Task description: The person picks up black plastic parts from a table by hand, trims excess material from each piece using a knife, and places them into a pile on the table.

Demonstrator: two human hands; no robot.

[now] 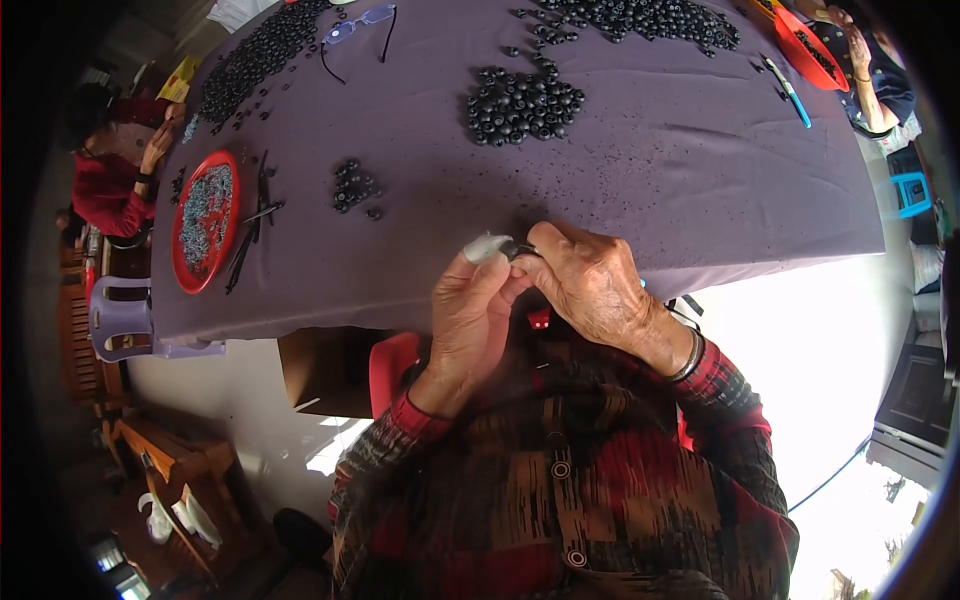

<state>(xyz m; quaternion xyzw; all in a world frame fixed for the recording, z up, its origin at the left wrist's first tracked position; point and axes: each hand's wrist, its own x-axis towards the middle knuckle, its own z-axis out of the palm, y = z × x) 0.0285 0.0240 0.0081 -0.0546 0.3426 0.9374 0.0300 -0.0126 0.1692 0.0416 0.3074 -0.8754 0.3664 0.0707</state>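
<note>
Both hands meet just over the near edge of the purple-grey tablecloth. My left hand is closed, pinching a small black round part; a white cover wraps one of its fingertips. Against the same part presses my right hand, its fingers curled in. Whether the right hand also holds a small tool is hidden by its fingers. Beyond the hands lie a small cluster of black round parts and a larger heap of black ring-like parts, with dark crumbs scattered on the cloth.
At the left are a red tray of grey bits and thin black strips. Black heaps, eyeglasses, a blue-white pen and a red basin occupy the far side. People sit at both sides; a purple chair stands left.
</note>
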